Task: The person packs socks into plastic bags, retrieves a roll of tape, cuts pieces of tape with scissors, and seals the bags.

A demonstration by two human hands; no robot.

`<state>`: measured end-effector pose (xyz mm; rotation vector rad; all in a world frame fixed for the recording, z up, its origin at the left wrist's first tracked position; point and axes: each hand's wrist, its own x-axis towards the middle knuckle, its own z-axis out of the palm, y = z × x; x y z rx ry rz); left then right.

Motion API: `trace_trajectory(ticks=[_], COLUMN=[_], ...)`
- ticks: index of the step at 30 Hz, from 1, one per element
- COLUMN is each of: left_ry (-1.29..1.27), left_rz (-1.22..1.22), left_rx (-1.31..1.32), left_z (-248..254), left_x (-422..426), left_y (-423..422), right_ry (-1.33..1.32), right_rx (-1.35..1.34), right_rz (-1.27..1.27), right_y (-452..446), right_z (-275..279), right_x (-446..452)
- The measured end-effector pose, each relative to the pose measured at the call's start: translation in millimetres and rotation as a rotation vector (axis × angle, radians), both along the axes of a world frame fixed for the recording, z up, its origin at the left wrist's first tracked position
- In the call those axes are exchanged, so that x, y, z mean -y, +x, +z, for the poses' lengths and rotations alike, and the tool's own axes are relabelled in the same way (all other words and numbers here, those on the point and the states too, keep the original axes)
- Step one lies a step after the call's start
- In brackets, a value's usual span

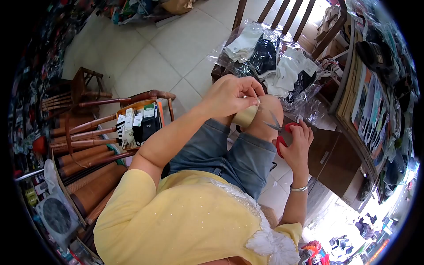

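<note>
My left hand [234,95] is closed in a pinch above my knees, with something small and pale at its fingertips that I cannot make out. Just below those fingers, a yellowish roll [246,116] that looks like tape lies between my knees. To the right, my right hand [297,143] has its fingers in the red handles of a pair of scissors [274,124]. The blades are apart and point up and left, toward the roll, without touching it. A clear plastic bag [269,62] of black and white packed items rests on a chair beyond my knees.
At the left, a box [140,123] of labelled socks sits on a wooden chair [152,95]. Brown rolled or tubular pieces [95,190] lie below it. A rack of packed goods [369,106] and a brown cabinet [331,159] stand at the right. Tiled floor [154,53] shows ahead.
</note>
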<state>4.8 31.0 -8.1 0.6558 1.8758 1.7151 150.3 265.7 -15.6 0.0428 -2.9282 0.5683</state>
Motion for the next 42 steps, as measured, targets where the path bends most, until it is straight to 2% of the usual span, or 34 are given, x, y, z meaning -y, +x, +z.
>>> trace_trajectory(ticks=[7, 15, 19, 29, 31, 32, 34, 37, 39, 42], left_ry=[0.047, 0.054, 0.123, 0.116, 0.189, 0.191, 0.137, 0.178, 0.250, 0.257], left_rz=[-0.013, -0.011, 0.065, 0.064, 0.136, 0.137, 0.297, 0.303, 0.270, 0.306], left_rx=[0.098, 0.093, 0.075, 0.071, 0.247, 0.245, 0.182, 0.193, 0.190, 0.203], left_z=[12.1, 7.3, 2.1, 4.5, 15.4, 24.9, 43.8, 44.9, 35.8, 18.1], left_x=[-1.7, 0.4, -3.3, -1.6, 0.9, 2.2, 5.2, 20.3, 32.9, 45.5], left_y=[-4.5, -8.6, -7.6, -9.6, -10.4, -11.4, -16.0, -25.6, -31.7, -38.3], right_ry=[-0.017, 0.051, 0.056, 0.115, 0.135, 0.161, 0.199, 0.097, -0.003, 0.047], right_rx=[0.054, 0.065, 0.085, 0.107, 0.110, 0.099, 0.076, 0.060, -0.033, -0.090], right_rz=[0.117, 0.316, 0.330, 0.326, 0.327, 0.318, 0.314, 0.272, 0.025, -0.292], right_y=[-34.0, -66.1, -70.4, -70.3, -68.2, -65.8, -60.7, -43.6, -32.4, -25.0], right_z=[10.3, 19.0, 21.0, 15.2, 13.8, 14.4, 21.0, 48.1, 72.7, 100.5], right_x=[-1.7, 5.4, 6.6, -0.4, -1.0, -0.5, -0.2, -7.9, -24.9, -72.0])
